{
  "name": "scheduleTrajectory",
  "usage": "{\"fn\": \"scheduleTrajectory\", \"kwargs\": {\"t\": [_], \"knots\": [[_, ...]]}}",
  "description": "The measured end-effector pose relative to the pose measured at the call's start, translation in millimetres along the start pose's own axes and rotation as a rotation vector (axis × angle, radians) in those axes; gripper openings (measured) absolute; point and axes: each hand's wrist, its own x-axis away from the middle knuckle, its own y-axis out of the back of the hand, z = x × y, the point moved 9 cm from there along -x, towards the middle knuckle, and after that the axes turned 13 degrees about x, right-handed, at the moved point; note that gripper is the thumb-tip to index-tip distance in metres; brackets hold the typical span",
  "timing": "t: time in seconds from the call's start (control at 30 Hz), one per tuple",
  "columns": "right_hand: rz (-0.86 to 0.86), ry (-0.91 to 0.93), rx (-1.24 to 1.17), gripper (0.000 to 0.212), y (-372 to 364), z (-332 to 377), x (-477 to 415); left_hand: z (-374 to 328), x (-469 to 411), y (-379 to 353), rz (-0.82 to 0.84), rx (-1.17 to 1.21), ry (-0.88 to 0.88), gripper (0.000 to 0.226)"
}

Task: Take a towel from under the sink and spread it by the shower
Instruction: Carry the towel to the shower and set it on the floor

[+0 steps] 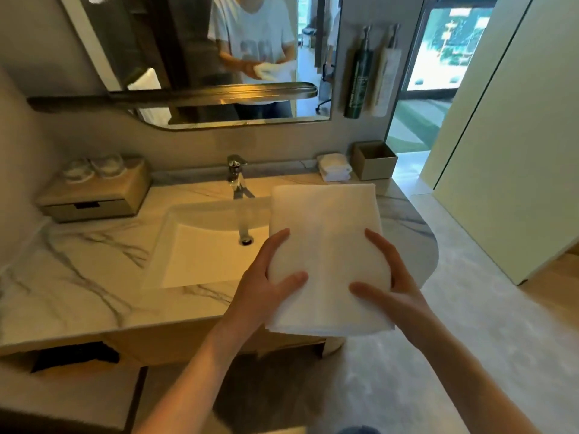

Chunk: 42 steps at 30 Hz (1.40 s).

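Note:
A folded white towel (326,233) is held flat in the air above the right part of the marble counter (78,277). My left hand (269,286) grips its left edge, thumb on top. My right hand (388,283) grips the right edge the same way. The towel covers the right side of the sink basin (200,245). Below the counter, an open shelf (78,393) shows at the lower left with a dark item on it.
A faucet (236,177) stands behind the basin. A drawer box with cups (94,195) sits at the back left. Small folded cloths (334,166) and a beige box (374,159) sit at the back right. Dispensers (358,79) hang beside the mirror (203,57). A doorway opens at the right.

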Motion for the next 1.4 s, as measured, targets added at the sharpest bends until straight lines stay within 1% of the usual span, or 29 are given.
{"fn": "scheduleTrajectory", "kwargs": {"t": [0.1,0.17,0.3,0.47,0.6,0.7,0.8,0.9,1.0,1.23,1.4], "knots": [[0.072,0.024,0.001,0.083,11,-10,-34,10,-19,-11,-0.058,0.006,0.033,0.067],[0.136,0.06,-0.008,0.083,19,-16,-58,14,-30,-18,-0.138,0.001,0.051,0.069],[0.348,0.1,-0.058,0.082,32,-27,-98,13,-37,-37,-0.328,-0.041,0.077,0.07],[0.581,0.174,-0.013,0.083,37,-26,-128,5,-9,-63,-0.618,0.005,0.113,0.069],[0.793,0.272,-0.024,0.082,13,-10,-119,-8,44,-75,-0.863,0.031,0.108,0.071],[0.94,0.351,-0.058,0.079,-10,5,-90,-21,96,-84,-1.029,0.031,0.099,0.07],[1.06,0.418,-0.046,0.082,-31,15,-52,-39,155,-99,-1.186,0.022,0.086,0.07],[1.184,0.448,-0.083,0.085,-47,23,-7,-55,211,-123,-1.314,-0.009,0.068,0.069],[1.318,0.489,-0.1,0.082,-54,28,45,-64,265,-153,-1.44,-0.016,0.065,0.068],[1.558,0.528,-0.108,0.08,-37,18,179,-76,389,-250,-1.685,-0.03,0.093,0.069],[1.666,0.511,-0.103,0.081,5,-7,286,-79,478,-340,-1.782,-0.039,0.133,0.069]]}}
